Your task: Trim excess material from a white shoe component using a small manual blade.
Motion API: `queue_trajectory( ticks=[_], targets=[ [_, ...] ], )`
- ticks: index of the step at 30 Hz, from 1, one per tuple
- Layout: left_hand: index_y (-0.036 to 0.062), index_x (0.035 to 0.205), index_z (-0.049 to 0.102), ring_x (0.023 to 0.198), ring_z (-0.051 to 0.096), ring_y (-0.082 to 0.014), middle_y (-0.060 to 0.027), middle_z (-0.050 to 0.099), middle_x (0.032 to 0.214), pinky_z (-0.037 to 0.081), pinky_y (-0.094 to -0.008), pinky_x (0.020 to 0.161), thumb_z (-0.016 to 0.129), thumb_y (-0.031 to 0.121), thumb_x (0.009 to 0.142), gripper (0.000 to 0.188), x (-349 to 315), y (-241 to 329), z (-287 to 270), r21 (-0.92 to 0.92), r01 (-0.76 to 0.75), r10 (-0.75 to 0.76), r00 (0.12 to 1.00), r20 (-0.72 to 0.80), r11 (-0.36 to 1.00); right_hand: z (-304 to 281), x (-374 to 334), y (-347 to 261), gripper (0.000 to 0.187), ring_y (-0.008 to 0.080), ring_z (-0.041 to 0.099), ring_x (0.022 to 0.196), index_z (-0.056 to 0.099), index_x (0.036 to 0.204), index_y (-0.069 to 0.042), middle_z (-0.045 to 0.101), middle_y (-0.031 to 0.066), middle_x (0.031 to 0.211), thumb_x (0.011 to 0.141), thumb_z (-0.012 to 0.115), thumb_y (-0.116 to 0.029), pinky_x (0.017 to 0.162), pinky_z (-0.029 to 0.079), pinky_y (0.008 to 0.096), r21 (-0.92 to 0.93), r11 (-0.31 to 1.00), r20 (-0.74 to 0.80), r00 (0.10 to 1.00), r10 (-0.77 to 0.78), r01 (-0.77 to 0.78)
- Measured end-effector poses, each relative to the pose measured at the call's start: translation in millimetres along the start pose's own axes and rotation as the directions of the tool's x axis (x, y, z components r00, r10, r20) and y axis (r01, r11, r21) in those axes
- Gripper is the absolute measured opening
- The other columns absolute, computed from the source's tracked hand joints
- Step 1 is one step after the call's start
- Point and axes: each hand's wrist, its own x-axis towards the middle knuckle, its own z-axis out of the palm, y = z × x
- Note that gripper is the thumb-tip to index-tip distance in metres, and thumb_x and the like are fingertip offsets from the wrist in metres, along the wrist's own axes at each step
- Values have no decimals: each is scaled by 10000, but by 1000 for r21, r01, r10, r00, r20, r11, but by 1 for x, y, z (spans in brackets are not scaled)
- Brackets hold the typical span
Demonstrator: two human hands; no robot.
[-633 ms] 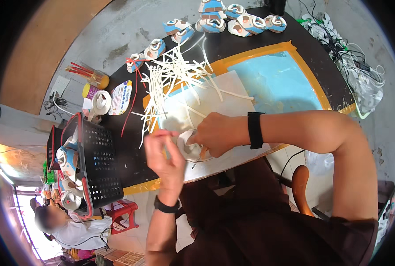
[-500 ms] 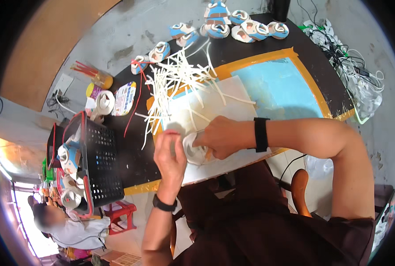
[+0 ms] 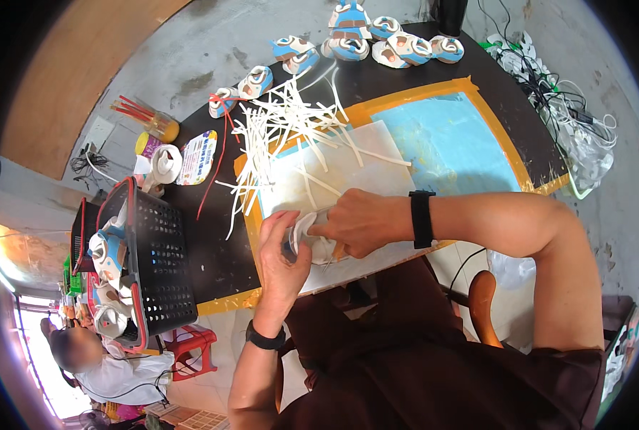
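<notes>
A small white shoe upper is held between my hands over the pale sheet on the table's near edge. My left hand is closed on its left side, with fingers and thumb round the raised white edge. From the right, my right hand grips the same piece, its index finger reaching into the opening. An orange-brown bit shows below the right fingers; what it belongs to is hidden. Just beyond both hands lies a tangled pile of narrow white strips.
Blue, white and brown small shoes line the table's far edge. At left are a black basket of shoes, a white tape roll and a jar with red sticks. Cables hang at right. A person sits beyond the basket.
My left hand has closed onto the shoe upper's left side, which now stands up more between its fingers. The right hand has stayed nearly in place. The view has shifted slightly.
</notes>
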Motion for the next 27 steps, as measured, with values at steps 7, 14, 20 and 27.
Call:
queue_trajectory(
  ticks=[7, 14, 20, 27],
  targets=[
    [0, 873, 656, 1066, 557, -322, -167, 556, 1142, 452, -393, 900, 570, -94, 647, 260, -12, -3, 0, 251, -164, 186, 980, -65, 954, 1, -2, -2, 504, 298, 644, 633, 605, 1144, -101, 627, 97, 712, 663, 720, -196, 527, 488, 395, -55, 998, 28, 1000, 12, -11],
    [20, 916, 689, 1098, 507, -342, -146, 526, 1261, 410, -427, 940, 607, -52, 648, 289, -13, -5, -5, 400, -249, 212, 968, 135, 882, 11, -13, -4, 361, 316, 642, 663, 634, 1026, -85, 628, 128, 751, 673, 666, -156, 555, 496, 403, 6, 1000, -169, 985, 14, -13],
    [41, 1060, 671, 1186, 455, -329, -139, 452, 1362, 341, -479, 1016, 583, -31, 699, 378, -12, 2, -6, 332, -172, 100, 969, 225, 927, 18, -20, -2, 373, 314, 641, 687, 632, 1045, -96, 601, 139, 875, 680, 675, -159, 576, 506, 402, 53, 998, -207, 978, 42, -32],
    [52, 1109, 661, 1157, 486, -331, -160, 515, 1286, 371, -404, 991, 555, 10, 735, 391, -11, -3, 0, 388, -196, 101, 962, 252, 901, 10, -24, 0, 375, 253, 634, 723, 663, 1056, -176, 579, 49, 806, 688, 660, -106, 577, 480, 385, 130, 986, -190, 973, 132, -109]
  ],
)
